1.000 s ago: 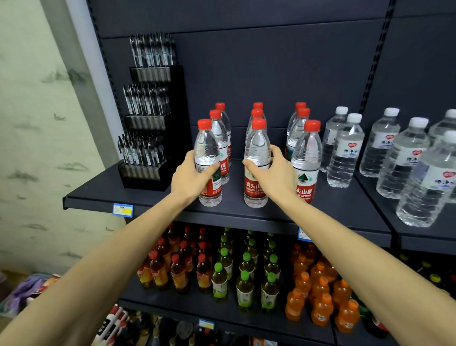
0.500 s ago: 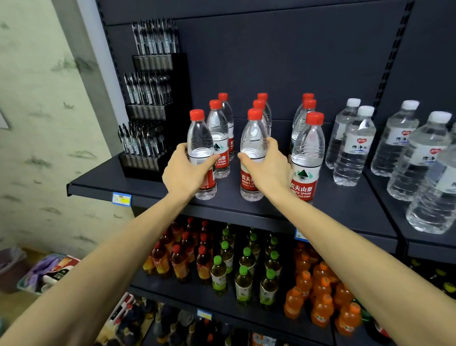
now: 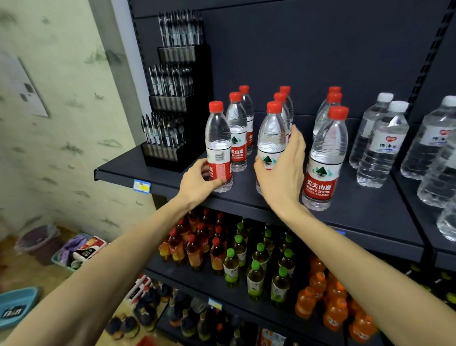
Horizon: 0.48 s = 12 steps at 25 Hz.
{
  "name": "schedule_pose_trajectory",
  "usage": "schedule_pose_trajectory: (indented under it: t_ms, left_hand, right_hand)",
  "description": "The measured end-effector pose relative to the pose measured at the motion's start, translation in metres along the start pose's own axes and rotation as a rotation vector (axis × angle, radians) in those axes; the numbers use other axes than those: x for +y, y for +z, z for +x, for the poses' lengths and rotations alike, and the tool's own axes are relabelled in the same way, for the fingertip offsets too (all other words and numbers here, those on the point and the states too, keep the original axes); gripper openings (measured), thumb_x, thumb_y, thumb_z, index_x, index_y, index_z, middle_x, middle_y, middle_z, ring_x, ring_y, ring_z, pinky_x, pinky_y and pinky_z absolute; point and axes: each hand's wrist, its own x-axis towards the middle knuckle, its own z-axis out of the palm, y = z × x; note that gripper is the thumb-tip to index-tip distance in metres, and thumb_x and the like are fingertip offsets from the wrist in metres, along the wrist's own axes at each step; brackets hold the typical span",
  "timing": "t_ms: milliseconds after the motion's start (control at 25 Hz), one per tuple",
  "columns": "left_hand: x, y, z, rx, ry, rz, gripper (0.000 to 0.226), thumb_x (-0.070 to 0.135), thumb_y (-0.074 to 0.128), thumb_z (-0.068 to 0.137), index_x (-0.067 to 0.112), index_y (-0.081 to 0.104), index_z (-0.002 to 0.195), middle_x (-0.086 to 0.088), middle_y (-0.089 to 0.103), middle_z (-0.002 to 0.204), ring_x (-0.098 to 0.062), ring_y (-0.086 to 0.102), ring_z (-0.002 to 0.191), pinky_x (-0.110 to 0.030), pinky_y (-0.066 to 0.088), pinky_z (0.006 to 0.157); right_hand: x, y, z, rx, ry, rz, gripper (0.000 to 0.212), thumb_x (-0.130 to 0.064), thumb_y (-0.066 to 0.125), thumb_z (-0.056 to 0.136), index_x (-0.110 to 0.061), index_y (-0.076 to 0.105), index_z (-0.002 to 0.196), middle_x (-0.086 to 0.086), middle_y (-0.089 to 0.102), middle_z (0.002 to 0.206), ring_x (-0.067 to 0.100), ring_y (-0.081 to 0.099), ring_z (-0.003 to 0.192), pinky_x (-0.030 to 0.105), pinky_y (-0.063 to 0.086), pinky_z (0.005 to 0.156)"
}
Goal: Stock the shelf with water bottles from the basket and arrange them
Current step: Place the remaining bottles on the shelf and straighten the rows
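Two clear plastic red-capped water bottles are held upright on the dark metal shelf, gripped by the left hand at nine o'clock and the right hand at three.

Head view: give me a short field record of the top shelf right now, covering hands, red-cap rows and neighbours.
left hand: left hand holds the front-left bottle low on its label
right hand: right hand wraps the front-middle bottle at its label
label facing: front-left bottle shows its barcode side; front-right bottle shows its logo
rows: three rows of red-cap bottles, three deep, all upright on the shelf
left neighbour: pen display
right neighbour: white-cap bottles
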Motion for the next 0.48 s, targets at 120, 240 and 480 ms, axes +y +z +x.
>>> schedule_pose_trajectory:
  t_ms: [120,240,480]
  left_hand:
    - [-0.012,-0.014,-0.002,0.002,0.042,0.026,0.075,0.033,0.087,0.077,0.017,0.055,0.142,0.003,0.070,0.127,-0.011,0.068,0.113,-0.036,0.053,0.105]
    - [-0.025,-0.036,-0.007,0.126,0.060,0.087,0.052,0.024,0.081,0.084,0.016,0.062,0.132,0.005,0.072,0.115,-0.009,0.070,0.100,-0.036,0.056,0.100]
    - [-0.049,-0.086,-0.030,0.163,0.073,0.112,0.033,0.014,0.073,0.090,0.013,0.066,0.122,0.005,0.071,0.108,-0.001,0.068,0.086,-0.035,0.057,0.094]
  right_hand:
    - [-0.014,0.008,-0.019,0.104,-0.264,0.094,0.075,-0.019,0.069,0.089,-0.008,0.034,0.154,0.008,0.038,0.159,0.023,0.037,0.148,0.039,0.034,0.121]
    - [-0.024,0.032,-0.027,-0.118,-0.211,0.158,0.072,-0.029,0.071,0.090,-0.016,0.036,0.152,0.001,0.045,0.151,0.018,0.045,0.140,0.040,0.044,0.111]
    - [-0.036,0.097,-0.016,-0.380,0.221,0.071,0.098,-0.054,0.085,0.070,-0.016,0.037,0.147,0.007,0.053,0.141,0.029,0.054,0.130,0.049,0.048,0.104]
